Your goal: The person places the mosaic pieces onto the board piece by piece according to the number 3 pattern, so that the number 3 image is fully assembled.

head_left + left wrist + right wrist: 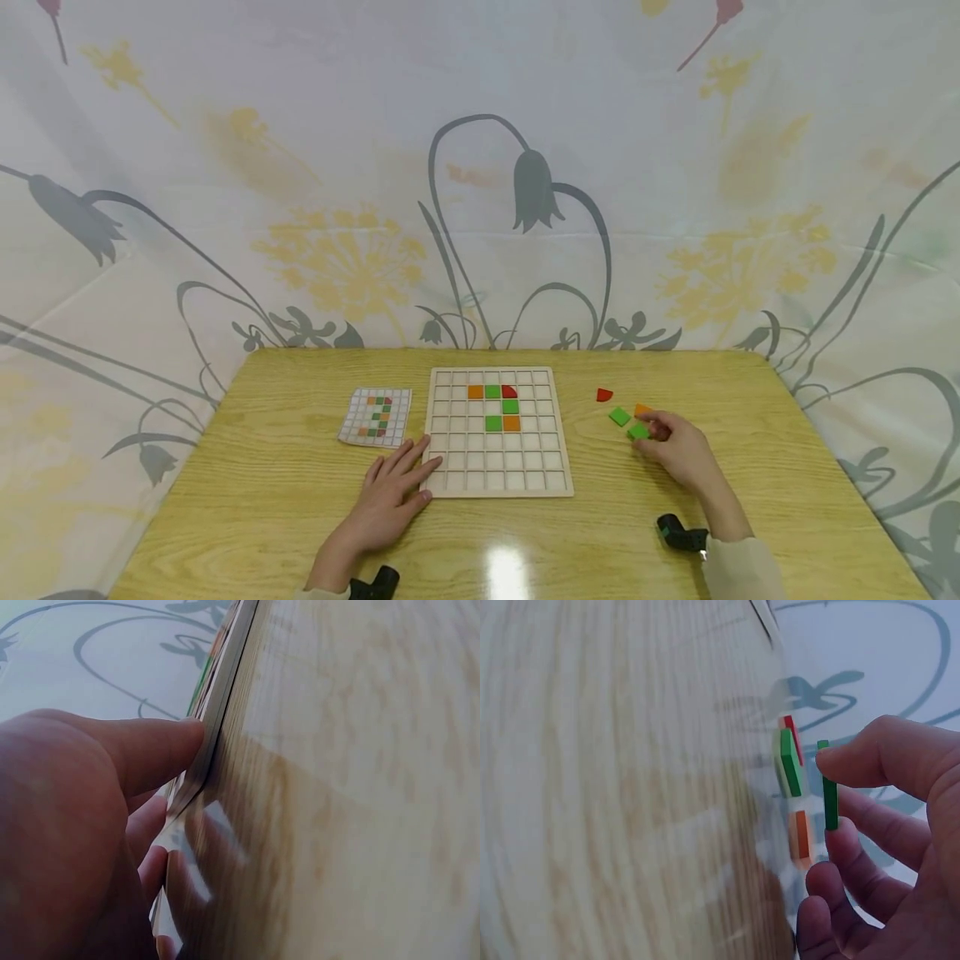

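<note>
My right hand [682, 450] pinches a green square tile [830, 799] between thumb and fingers, and the right wrist view has this tile lifted off the table. Around it lie a second green square [619, 416], an orange tile [642, 411] partly hidden by the fingers, and a red quarter-round tile [604, 395]. My left hand [390, 502] rests with fingers spread at the lower left edge of a pale wooden grid board [465, 462]. In the left wrist view the thumb [161, 754] lies against the board's side. Orange and green squares and one red quarter-round fill several cells.
Left of the board lies a paper card [355, 425] printed with a grid of orange, green and red shapes. A floral cloth [480, 250] hangs behind the wooden table [277, 467]. Black wrist-worn devices [681, 533] sit at both wrists.
</note>
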Tool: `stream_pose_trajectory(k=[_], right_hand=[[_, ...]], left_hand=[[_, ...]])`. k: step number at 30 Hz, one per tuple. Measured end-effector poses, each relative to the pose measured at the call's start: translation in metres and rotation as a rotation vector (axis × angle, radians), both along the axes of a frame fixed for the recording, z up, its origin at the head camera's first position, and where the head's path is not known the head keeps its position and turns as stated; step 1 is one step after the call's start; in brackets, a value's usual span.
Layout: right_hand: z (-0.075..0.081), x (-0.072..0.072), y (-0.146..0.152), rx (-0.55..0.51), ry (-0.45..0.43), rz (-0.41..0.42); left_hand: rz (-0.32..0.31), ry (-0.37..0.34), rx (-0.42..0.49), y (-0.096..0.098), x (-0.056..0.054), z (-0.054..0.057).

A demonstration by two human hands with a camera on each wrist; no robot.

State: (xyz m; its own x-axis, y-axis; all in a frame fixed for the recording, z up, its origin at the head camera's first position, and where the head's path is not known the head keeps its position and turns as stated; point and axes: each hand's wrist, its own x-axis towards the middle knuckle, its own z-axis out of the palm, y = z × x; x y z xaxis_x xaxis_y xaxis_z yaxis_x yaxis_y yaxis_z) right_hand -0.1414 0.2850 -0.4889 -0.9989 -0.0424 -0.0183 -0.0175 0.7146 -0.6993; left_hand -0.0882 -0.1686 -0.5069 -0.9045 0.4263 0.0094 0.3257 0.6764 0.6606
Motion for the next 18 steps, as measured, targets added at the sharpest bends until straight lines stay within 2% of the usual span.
stream_pose_trajectory(k=[18], right_hand=[[0.001,-0.006,-0.053,-0.034,0.105,0.172]], left_hand=[[0.006,0.0,0.002,0.001,0.001,0.002]])
